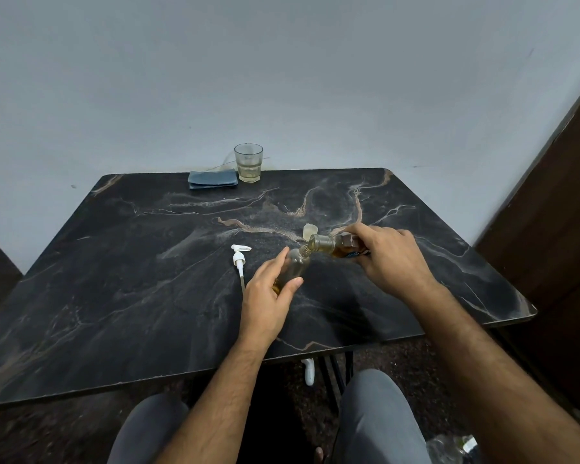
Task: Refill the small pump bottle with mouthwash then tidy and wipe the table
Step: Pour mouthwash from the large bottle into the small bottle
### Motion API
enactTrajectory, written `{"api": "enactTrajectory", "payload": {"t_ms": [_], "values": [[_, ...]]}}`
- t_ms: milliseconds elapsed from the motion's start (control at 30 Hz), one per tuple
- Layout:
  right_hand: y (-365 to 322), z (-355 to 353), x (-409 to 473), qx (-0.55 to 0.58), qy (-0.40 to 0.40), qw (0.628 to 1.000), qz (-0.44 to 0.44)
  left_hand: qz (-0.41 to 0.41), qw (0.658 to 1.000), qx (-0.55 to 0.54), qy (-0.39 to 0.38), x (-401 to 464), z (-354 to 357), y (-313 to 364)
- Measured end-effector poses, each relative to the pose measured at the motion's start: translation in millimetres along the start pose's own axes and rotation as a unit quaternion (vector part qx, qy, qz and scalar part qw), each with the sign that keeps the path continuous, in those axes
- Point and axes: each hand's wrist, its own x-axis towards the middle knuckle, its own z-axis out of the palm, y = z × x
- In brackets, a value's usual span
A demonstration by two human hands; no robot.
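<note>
My left hand (271, 296) grips the small clear pump bottle (295, 266), which stands on the dark marble table (131, 262) with its neck uncovered and some amber liquid low inside. My right hand (387, 259) holds the mouthwash bottle (332, 244) tipped on its side, its mouth touching the small bottle's neck. Amber liquid shows at that mouth. The white pump head (239, 259) with its tube lies flat on the table left of the small bottle. A pale cap (309, 230) sits just behind the two bottles.
A drinking glass (248, 163) with a little pale liquid stands at the table's far edge by the wall. A folded blue cloth (212, 179) lies to its left. A dark door or cabinet (556, 212) rises at the right. My knees are under the near edge.
</note>
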Motion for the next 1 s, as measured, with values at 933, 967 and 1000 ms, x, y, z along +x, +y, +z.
{"api": "enactTrajectory", "payload": {"t_ms": [933,967,1000], "values": [[-4.7,-7.5,1.7,-0.026,-0.017,1.000,0.001,-0.003,1.000,0.004,0.001,-0.8,-1.0,1.1],[-4.9,-7.4,1.7,-0.027,-0.017,0.999,0.001,-0.003,1.000,0.005,0.002,-0.9,-1.0,1.0],[-5.0,-7.3,1.8,-0.028,-0.016,0.999,0.001,-0.002,1.000,0.005,0.003,-0.8,-1.0,1.0]]}}
